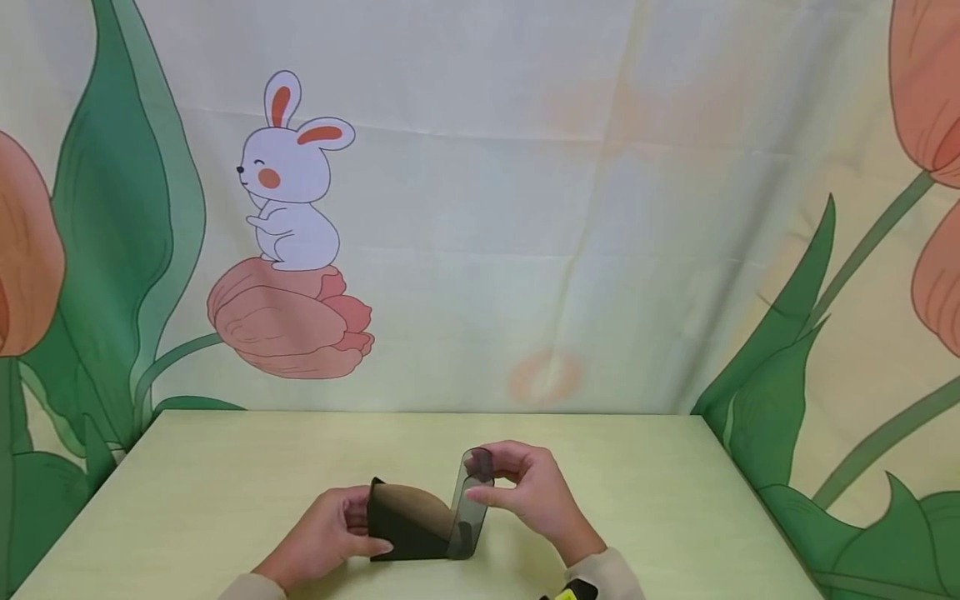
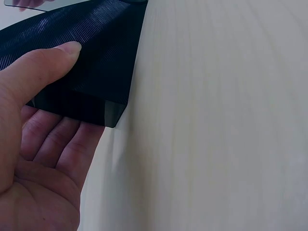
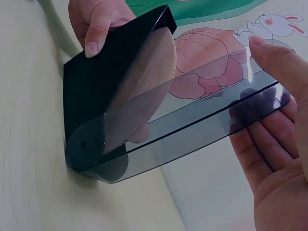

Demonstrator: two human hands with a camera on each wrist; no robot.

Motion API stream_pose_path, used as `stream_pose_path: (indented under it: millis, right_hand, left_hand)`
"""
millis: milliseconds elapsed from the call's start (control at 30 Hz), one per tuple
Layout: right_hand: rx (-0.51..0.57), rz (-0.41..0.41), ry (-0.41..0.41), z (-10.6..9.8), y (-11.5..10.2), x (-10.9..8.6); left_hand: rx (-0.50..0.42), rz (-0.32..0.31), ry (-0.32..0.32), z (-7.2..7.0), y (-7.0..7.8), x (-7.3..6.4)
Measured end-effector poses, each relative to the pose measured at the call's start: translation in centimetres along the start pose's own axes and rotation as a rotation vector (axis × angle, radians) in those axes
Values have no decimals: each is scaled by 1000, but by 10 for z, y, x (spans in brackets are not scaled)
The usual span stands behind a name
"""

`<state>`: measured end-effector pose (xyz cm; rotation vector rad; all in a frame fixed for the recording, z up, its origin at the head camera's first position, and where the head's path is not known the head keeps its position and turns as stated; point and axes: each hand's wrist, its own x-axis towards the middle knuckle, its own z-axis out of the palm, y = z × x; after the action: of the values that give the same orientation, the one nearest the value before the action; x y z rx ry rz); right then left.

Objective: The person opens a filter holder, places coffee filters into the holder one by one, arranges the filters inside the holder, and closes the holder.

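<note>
A black filter-paper holder [image 1: 405,533] stands on the table near its front. Brown papers with a curved upper edge [image 3: 149,79], apparently coffee filters, rise from its open top. A clear smoky lid [image 3: 197,132] is hinged at the holder's lower right corner and swung up, away from the papers. My left hand [image 1: 322,533] grips the holder's left end, thumb on the near face and fingers behind, as the left wrist view shows. With thumb and fingers on either side, my right hand [image 1: 540,492] holds the free upper end of the lid.
The pale wooden table [image 1: 637,483] extends around the holder on both sides. Behind it hangs a cloth backdrop [image 1: 480,208] printed with a white rabbit, tulips and green leaves. A black and yellow band [image 1: 573,590] shows at the right wrist.
</note>
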<state>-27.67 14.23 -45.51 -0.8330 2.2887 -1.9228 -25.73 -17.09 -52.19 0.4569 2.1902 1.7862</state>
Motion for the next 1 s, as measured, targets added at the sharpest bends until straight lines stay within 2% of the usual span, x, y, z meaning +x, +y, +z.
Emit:
stream_pose_path:
  millis: [500, 667, 833, 1000]
  right_hand:
    - [9, -28, 21, 9, -2, 2]
    - [9, -5, 20, 11, -4, 3]
    - [19, 20, 22, 2, -2, -2]
    - [97, 10, 30, -13, 9, -11]
  left_hand:
    - [4, 19, 0, 1, -2, 1]
    - [11, 14, 4, 1, -1, 1]
    - [12, 13, 0, 1, 0, 1]
    - [4, 0, -4, 0, 1, 1]
